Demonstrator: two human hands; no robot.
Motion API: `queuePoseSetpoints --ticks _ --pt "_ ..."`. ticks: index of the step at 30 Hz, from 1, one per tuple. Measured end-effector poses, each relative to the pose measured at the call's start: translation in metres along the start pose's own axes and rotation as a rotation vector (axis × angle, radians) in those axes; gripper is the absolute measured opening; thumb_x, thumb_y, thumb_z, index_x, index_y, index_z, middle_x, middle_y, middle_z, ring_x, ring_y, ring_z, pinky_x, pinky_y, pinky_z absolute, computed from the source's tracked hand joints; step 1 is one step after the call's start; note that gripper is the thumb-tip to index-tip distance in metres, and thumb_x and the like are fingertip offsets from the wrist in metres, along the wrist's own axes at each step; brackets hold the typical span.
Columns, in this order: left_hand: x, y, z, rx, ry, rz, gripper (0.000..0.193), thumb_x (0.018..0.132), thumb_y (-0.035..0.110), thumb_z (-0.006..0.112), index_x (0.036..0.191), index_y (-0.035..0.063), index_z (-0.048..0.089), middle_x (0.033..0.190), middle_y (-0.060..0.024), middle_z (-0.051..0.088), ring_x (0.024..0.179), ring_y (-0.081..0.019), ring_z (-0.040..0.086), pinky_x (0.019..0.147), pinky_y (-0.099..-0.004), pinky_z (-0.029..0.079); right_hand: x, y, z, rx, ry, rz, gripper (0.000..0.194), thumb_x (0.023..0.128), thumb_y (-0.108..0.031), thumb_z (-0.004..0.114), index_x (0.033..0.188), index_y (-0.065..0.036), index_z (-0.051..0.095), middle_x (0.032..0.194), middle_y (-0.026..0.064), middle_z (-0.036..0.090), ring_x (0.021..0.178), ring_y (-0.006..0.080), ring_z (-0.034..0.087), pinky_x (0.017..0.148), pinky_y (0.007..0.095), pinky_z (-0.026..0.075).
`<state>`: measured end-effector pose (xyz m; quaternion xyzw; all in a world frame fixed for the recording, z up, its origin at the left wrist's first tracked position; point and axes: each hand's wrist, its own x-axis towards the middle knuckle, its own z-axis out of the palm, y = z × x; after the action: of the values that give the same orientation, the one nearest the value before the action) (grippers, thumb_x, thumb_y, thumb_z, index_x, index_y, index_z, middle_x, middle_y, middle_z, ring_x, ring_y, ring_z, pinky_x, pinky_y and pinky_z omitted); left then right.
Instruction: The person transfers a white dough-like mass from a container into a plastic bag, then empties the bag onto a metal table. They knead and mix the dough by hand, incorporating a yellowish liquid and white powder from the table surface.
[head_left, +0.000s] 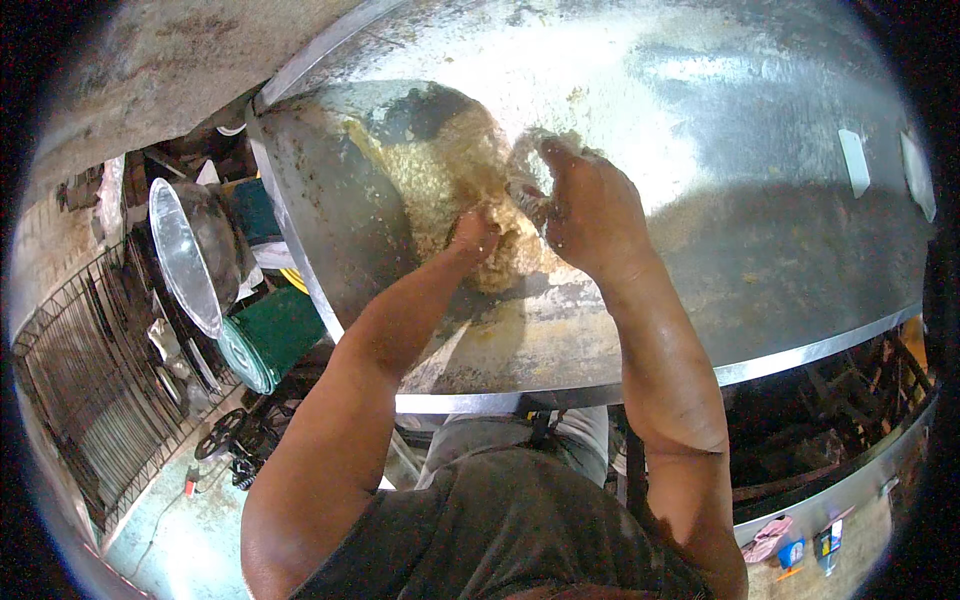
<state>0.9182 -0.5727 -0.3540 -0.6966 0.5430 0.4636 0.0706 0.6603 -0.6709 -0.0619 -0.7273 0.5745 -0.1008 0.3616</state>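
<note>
A wet, crumbly, pale-brown dough-like mass (450, 176) lies spread over the worn metal tabletop (787, 270). My left hand (474, 236) is pushed into its near side, and its fingertips are hidden in the mass. To the right, my right hand (596, 202) curls at the mass's right edge. Thumb and fingers close around a greyish, sticky clump (529, 187) that looks like part of the same mass. Bits of it cling to the fingers. Glare washes out the surface beyond that hand.
A flat white plastic scraper (853, 163) lies on the tabletop's right side, with a pale translucent item (918, 176) beyond it. Left of the table are a large metal basin (184, 255), a green roll (274, 337) and a wire rack (112, 375). A wall (187, 75) rises at upper left.
</note>
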Motion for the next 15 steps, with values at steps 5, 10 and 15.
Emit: queuePoseSetpoints --ticks 5,10,15 --pt "0.072 -0.059 -0.026 0.116 0.301 -0.121 0.07 0.089 0.032 0.067 0.148 0.0119 0.036 0.115 -0.016 0.063 0.098 -0.0308 0.061 0.091 -0.0406 0.051 0.002 0.0 0.0 -0.008 -0.02 -0.001 0.048 0.081 -0.017 0.072 0.123 -0.001 0.058 0.096 0.0227 0.068 0.093 0.0419 0.065 0.081 0.0481 0.053" --pt "0.097 -0.056 -0.055 0.149 0.495 -0.251 0.069 0.089 0.032 0.067 0.147 0.0116 0.037 0.115 -0.0162 0.062 0.099 -0.031 0.06 0.092 -0.0409 0.051 0.002 -0.003 -0.003 -0.002 -0.07 0.026 0.046 0.082 -0.02 0.072 0.122 -0.001 0.06 0.094 0.0255 0.067 0.091 0.0421 0.065 0.078 0.0486 0.053" --pt "0.034 -0.041 0.026 0.089 0.347 -0.159 0.068 0.089 0.033 0.067 0.147 0.0113 0.037 0.116 -0.0165 0.062 0.1 -0.0312 0.06 0.092 -0.0411 0.051 0.002 -0.004 -0.001 0.001 -0.038 0.002 0.045 0.084 -0.025 0.072 0.121 -0.001 0.06 0.092 0.0266 0.066 0.089 0.0426 0.065 0.077 0.0492 0.053"
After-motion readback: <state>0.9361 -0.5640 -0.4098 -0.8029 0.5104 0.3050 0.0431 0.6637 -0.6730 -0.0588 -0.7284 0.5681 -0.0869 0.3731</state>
